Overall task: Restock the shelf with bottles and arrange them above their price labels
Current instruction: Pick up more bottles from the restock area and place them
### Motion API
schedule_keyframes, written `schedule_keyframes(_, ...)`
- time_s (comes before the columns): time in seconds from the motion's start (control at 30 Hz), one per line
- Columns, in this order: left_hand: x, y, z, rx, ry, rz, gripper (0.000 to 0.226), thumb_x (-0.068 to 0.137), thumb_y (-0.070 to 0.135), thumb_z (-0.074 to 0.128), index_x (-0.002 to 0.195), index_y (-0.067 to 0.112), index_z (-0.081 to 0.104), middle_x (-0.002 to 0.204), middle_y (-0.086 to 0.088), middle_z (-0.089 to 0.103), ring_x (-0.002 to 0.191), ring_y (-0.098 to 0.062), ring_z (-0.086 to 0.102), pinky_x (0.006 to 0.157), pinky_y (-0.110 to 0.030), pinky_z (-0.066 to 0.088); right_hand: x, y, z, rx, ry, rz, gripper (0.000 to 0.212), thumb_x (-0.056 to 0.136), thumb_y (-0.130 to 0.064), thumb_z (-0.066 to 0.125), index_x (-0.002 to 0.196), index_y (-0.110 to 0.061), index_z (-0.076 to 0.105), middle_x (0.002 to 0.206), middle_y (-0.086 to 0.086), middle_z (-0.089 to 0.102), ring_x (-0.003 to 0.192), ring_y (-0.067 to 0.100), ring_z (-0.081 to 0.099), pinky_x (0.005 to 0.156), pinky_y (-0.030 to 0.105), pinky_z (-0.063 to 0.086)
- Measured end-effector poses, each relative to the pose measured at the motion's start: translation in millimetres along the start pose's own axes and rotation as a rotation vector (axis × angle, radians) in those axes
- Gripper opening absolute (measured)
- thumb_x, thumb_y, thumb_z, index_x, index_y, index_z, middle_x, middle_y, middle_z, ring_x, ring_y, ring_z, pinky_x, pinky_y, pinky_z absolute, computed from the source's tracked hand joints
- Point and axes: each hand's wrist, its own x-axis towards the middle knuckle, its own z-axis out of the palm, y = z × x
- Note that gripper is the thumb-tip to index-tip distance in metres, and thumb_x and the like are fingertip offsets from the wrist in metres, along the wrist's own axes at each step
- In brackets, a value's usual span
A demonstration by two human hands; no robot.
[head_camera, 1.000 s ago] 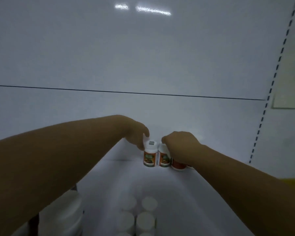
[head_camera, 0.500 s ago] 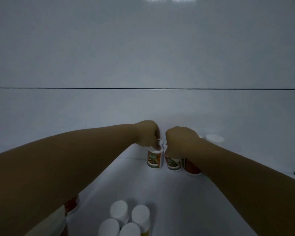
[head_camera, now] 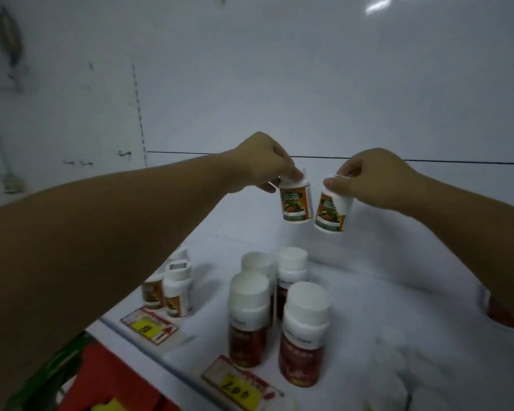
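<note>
Fingers point(head_camera: 291, 172) of the left hand point(head_camera: 261, 164) pinched the left bottle point(head_camera: 296, 204) by its cap, the right hand point(head_camera: 377, 178) likewise the tilted right bottle point(head_camera: 330, 212), both hanging just below them, off the shelf point(head_camera: 398, 277).

At 1 o'clock the left hand point(head_camera: 261, 164) and right hand point(head_camera: 374, 179) cover the white caps of two small orange-labelled plastic bottles point(head_camera: 296, 204), whose print is blurred. At 4 o'clock the right forearm point(head_camera: 472, 232) hides most of a dark red-and-white item point(head_camera: 500, 315). At 7 o'clock the edge cuts off a red-and-green pack point(head_camera: 80, 378).
</note>
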Motion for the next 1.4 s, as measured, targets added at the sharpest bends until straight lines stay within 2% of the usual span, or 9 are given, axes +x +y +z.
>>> schedule_keyframes(0.13,-25.6,-39.3,-56.5,-0.041,0.083,-0.011,0.029,0.084,0.014,0.068,0.111,0.003,0.065,0.102,-0.006,0.065,0.085,-0.016,0.065,0.067,-0.025,0.058,7.0,-68.1,21.8,0.083,-0.004,-0.069,0.041,0.084,-0.034,0.065,0.114,-0.005,0.065,0.111,0.010,0.065,0.095,0.026,0.062,0.087,0.045,0.053)
schedule_keyframes(0.3,-52.9,-105.4,-114.9,-0.162,0.147,-0.066,0.023,0.082,0.010,0.068,0.104,0.005,0.066,0.106,-0.010,0.064,0.098,-0.024,0.063,0.075,-0.034,0.059,12.0,-139.6,70.8,0.070,-0.063,-0.049,0.035,0.080,-0.035,0.067,0.106,-0.011,0.069,0.102,0.004,0.067,0.087,0.019,0.062,0.073,0.032,0.052)
schedule_keyframes(0.37,-57.1,-132.7,-123.9,-0.192,0.165,-0.074,0.028,0.081,0.010,0.069,0.108,0.005,0.066,0.108,-0.010,0.064,0.098,-0.024,0.063,0.076,-0.034,0.059,10.9,-160.5,89.7,-0.019,-0.104,-0.034,0.033,0.078,-0.034,0.067,0.103,-0.011,0.070,0.100,0.003,0.067,0.087,0.018,0.061,0.070,0.030,0.051)
schedule_keyframes(0.5,-51.0,-172.3,-125.3,-0.223,0.162,-0.046,0.043,0.082,0.010,0.067,0.125,0.008,0.058,0.113,-0.006,0.058,0.098,-0.024,0.061,0.072,-0.028,0.058,14.9,-181.2,116.1,-0.118,-0.172,0.071,0.030,0.078,-0.028,0.067,0.096,-0.005,0.071,0.100,0.011,0.070,0.090,0.024,0.065,0.079,0.039,0.056)
schedule_keyframes(0.63,-31.6,-192.9,-118.3,-0.220,0.154,-0.031,0.040,0.081,0.011,0.067,0.120,0.010,0.060,0.113,-0.008,0.061,0.099,-0.025,0.061,0.082,-0.037,0.058,23.2,-182.9,135.7,-0.164,-0.255,0.165,0.035,0.076,-0.030,0.069,0.098,-0.002,0.069,0.103,0.013,0.070,0.093,0.026,0.066,0.081,0.038,0.056)
schedule_keyframes(0.9,2.3,-204.8,-90.0,-0.031,-0.247,-0.195,0.031,0.082,0.011,0.068,0.110,0.002,0.062,0.103,-0.012,0.062,0.090,-0.026,0.062,0.068,-0.030,0.059,47.0,-172.8,171.9,-0.108,-0.516,0.269,0.030,0.074,-0.023,0.076,0.093,-0.003,0.065,0.098,0.011,0.067,0.082,0.022,0.067,0.068,0.027,0.059)
schedule_keyframes(1.07,13.8,-212.0,-80.6,0.102,-0.536,-0.304,0.033,0.079,0.007,0.070,0.111,0.000,0.063,0.095,-0.013,0.066,0.077,-0.021,0.064,0.065,-0.028,0.058,58.8,-172.6,184.0,-0.045,-0.644,0.284,0.020,0.073,-0.022,0.078,0.076,-0.009,0.064,0.078,0.004,0.065,0.068,0.016,0.064,0.065,0.024,0.058)
schedule_keyframes(1.23,20.5,-217.2,-76.7,0.174,-0.615,-0.258,0.034,0.082,0.017,0.069,0.114,0.008,0.061,0.097,-0.007,0.064,0.090,-0.022,0.063,0.076,-0.034,0.059,54.3,-171.2,192.0,-0.071,-0.726,0.277,0.025,0.075,-0.025,0.076,0.090,-0.007,0.067,0.091,0.007,0.069,0.077,0.017,0.066,0.070,0.025,0.058)
schedule_keyframes(1.4,27.2,-215.3,-76.8,0.302,-0.619,-0.108,0.045,0.091,0.043,0.053,0.124,0.013,0.056,0.122,-0.006,0.060,0.110,-0.023,0.058,0.091,-0.035,0.048,41.5,-178.5,185.4,-0.119,-0.666,0.297,0.040,0.086,-0.042,0.062,0.105,-0.007,0.065,0.109,0.008,0.067,0.091,0.018,0.061,0.081,0.030,0.052)
